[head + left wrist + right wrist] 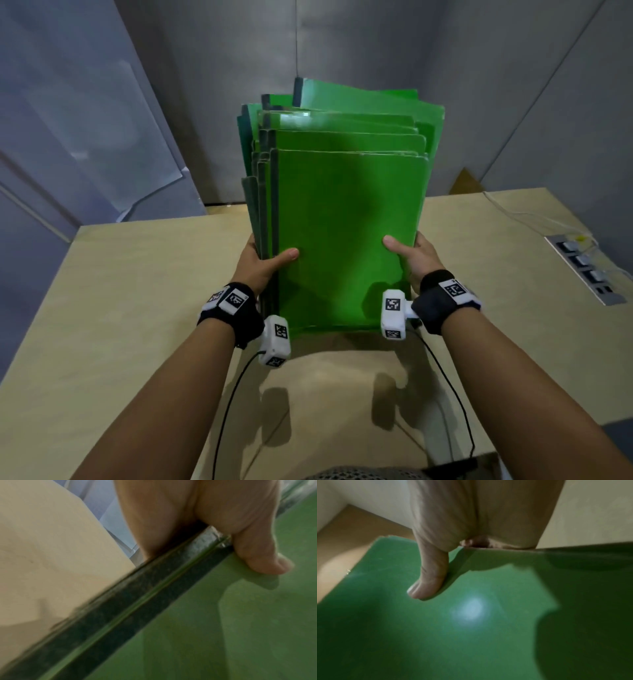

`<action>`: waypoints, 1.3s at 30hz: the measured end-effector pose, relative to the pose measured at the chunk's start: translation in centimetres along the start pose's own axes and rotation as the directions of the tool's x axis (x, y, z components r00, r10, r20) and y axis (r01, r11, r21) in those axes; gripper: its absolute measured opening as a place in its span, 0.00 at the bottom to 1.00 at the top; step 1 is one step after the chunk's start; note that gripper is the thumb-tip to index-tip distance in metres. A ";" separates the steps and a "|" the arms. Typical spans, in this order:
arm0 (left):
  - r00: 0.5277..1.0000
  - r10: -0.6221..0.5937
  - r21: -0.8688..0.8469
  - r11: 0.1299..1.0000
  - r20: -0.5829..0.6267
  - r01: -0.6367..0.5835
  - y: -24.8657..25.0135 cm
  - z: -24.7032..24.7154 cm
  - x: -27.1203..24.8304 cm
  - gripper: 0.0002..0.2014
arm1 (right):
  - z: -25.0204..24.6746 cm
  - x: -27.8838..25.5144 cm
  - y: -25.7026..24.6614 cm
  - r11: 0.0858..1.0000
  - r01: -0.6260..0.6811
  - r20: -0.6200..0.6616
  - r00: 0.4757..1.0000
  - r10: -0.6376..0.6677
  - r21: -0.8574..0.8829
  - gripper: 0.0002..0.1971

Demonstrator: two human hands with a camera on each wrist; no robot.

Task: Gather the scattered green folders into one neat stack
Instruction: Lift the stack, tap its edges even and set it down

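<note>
A bundle of several green folders (pixel 346 222) with dark spines is held up above the tan table (pixel 120 308), leaning away from me, its far ends fanned and uneven. My left hand (pixel 263 262) grips the spine side, thumb on the front cover and fingers behind. My right hand (pixel 409 255) grips the opposite edge the same way. In the left wrist view the thumb (pixel 262 558) presses the green cover (pixel 223 628) beside the dark spines (pixel 137 599). In the right wrist view the thumb (pixel 428 582) lies flat on the green cover (pixel 436 635). The fingers behind the bundle are hidden.
A power strip (pixel 582 267) with white cables is set into the table at the right. Grey partition walls (pixel 85 120) close in the back and left. A brown cardboard corner (pixel 466 183) shows behind the table. Black cables run from the wrist cameras toward me.
</note>
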State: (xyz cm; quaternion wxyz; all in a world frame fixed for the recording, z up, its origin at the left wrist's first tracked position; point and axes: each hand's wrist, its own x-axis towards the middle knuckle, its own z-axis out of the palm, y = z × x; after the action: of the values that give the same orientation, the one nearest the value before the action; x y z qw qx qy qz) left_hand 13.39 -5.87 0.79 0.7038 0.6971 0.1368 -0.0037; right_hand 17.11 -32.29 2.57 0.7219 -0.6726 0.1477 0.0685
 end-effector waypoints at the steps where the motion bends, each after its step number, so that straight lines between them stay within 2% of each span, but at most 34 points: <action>1: 1.000 0.013 -0.016 1.000 0.005 -0.013 0.2 -0.1 0.3 0.26 | -0.3 0.7 0.1 0.999 0.047 0.013 0.999 -0.046 -0.005 0.48; 4: 0.999 0.022 -0.066 0.998 0.024 -0.021 0.4 -0.6 0.6 0.30 | -0.7 1.2 0.0 0.993 0.122 0.052 0.991 -0.122 0.013 0.54; 7: 0.998 0.014 -0.053 0.999 0.056 -0.011 -0.1 -1.2 0.5 0.35 | -1.0 0.5 0.6 0.988 0.149 0.084 0.985 -0.151 0.026 0.50; 12: 0.995 -0.018 -0.064 0.998 0.094 0.024 0.2 -1.5 -0.3 0.58 | -1.8 -0.1 0.7 0.989 0.146 0.182 0.973 -0.144 0.001 0.49; 13: 0.995 -0.014 -0.047 0.999 0.103 0.019 0.3 -1.5 -0.5 0.60 | -1.9 -0.3 0.6 0.989 0.149 0.198 0.969 -0.145 -0.007 0.49; 17: 0.992 -0.029 0.058 0.998 0.120 0.022 -0.1 -1.5 -1.4 0.54 | -2.0 -1.2 0.3 0.983 0.165 0.258 0.956 -0.137 -0.086 0.51; 22: 0.988 0.049 0.007 0.999 0.148 -0.051 0.7 -1.8 -3.1 0.64 | -1.6 -2.0 -0.1 0.978 0.202 0.267 0.947 -0.179 -0.059 0.48; 27: 0.984 0.141 -0.143 0.982 0.111 -0.125 4.0 -1.9 -3.4 0.56 | -1.4 -2.0 -0.8 0.971 0.240 0.231 0.944 -0.235 0.009 0.55; 31: 0.974 0.200 -0.115 0.975 0.103 -0.188 6.2 -1.6 -4.1 0.48 | -1.5 -2.3 -2.0 0.964 0.264 0.219 0.939 -0.266 0.040 0.50; 35: 0.962 0.264 -0.126 0.959 0.064 -0.255 7.0 -1.0 -4.8 0.49 | -1.0 -2.7 -4.0 0.949 0.307 0.088 0.946 -0.313 0.079 0.67; 36: 0.956 0.288 -0.131 0.951 0.052 -0.279 7.2 -0.9 -4.9 0.51 | -0.8 -2.9 -4.6 0.938 0.332 0.068 0.939 -0.339 0.097 0.67; 39: 0.940 0.340 -0.153 0.931 0.033 -0.332 8.2 -0.6 -5.1 0.56 | -0.3 -3.4 -5.8 0.914 0.389 0.052 0.916 -0.397 0.120 0.57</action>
State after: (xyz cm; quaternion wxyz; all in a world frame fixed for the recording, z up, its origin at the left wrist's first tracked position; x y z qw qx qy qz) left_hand 9.99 -6.01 9.86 0.7465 0.6568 -0.0052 0.1061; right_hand 15.59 -32.77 9.15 0.7609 -0.6459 -0.0143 -0.0606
